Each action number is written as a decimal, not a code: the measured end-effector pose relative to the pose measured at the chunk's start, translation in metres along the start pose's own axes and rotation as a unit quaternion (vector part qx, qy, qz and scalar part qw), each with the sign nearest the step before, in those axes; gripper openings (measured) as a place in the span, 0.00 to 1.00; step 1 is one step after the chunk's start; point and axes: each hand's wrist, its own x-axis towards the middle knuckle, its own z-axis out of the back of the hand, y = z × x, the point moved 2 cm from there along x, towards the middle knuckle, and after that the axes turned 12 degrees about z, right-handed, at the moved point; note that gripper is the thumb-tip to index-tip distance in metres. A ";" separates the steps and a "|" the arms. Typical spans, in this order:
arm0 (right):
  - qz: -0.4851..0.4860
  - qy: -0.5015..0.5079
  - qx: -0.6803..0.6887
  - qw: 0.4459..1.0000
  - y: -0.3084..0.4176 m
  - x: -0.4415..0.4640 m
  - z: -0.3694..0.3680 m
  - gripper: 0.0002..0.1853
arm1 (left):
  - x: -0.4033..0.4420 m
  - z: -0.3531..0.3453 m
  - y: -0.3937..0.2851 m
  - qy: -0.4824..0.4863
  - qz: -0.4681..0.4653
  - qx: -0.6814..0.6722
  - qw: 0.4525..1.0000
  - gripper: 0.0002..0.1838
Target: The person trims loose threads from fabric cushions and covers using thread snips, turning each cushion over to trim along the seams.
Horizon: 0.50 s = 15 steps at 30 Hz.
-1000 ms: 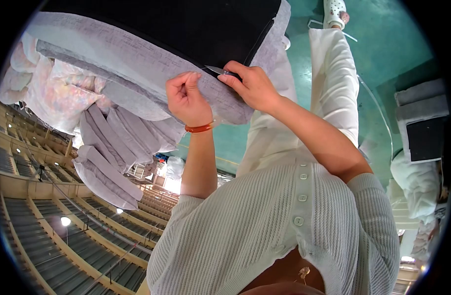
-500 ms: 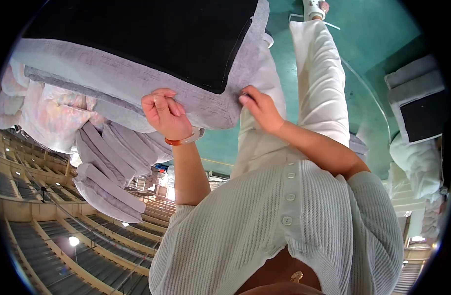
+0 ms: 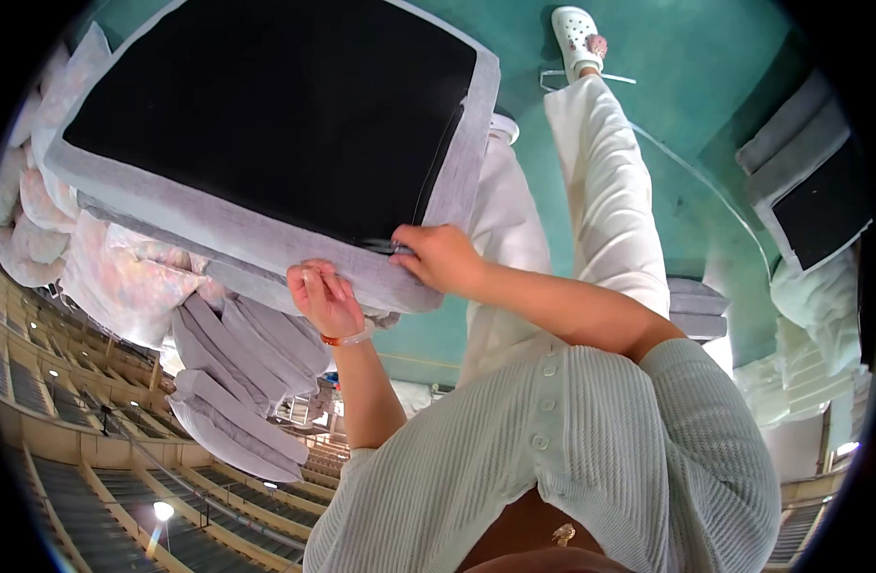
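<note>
A large grey fabric cushion (image 3: pixel 185 203) with a black panel (image 3: pixel 275 105) on its upper face lies at the upper left. My right hand (image 3: pixel 443 260) is closed around a small pointed blade tool (image 3: pixel 382 246), mostly hidden by the fingers, at the panel's near right corner. Against the cushion's near grey side is my left hand (image 3: pixel 325 296), fingers curled together; whatever they may hold is too small to make out. A seam line runs up the panel's right edge.
Grey cushion covers (image 3: pixel 247 353) and patterned pillows (image 3: pixel 123 277) are heaped at left. More grey cushions (image 3: pixel 801 191) stand at right on the green floor (image 3: pixel 696 115). My legs in white trousers (image 3: pixel 610 181) extend beside the cushion.
My right hand has come back from beyond the cushion's corner to the corner of the black panel, its blade showing again. My left hand stays curled. More of the cushion is in view.
</note>
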 end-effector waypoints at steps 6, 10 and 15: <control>-0.029 0.109 0.000 0.994 -0.001 0.013 0.004 0.11 | 0.002 0.009 0.002 0.005 0.015 0.019 1.000 0.12; -0.023 0.110 0.001 0.994 0.003 0.015 0.006 0.12 | -0.014 0.022 -0.006 0.043 0.099 -0.054 0.993 0.11; -0.006 0.105 -0.013 0.994 0.005 0.018 0.005 0.09 | -0.084 0.125 0.062 0.047 0.334 -0.020 0.941 0.08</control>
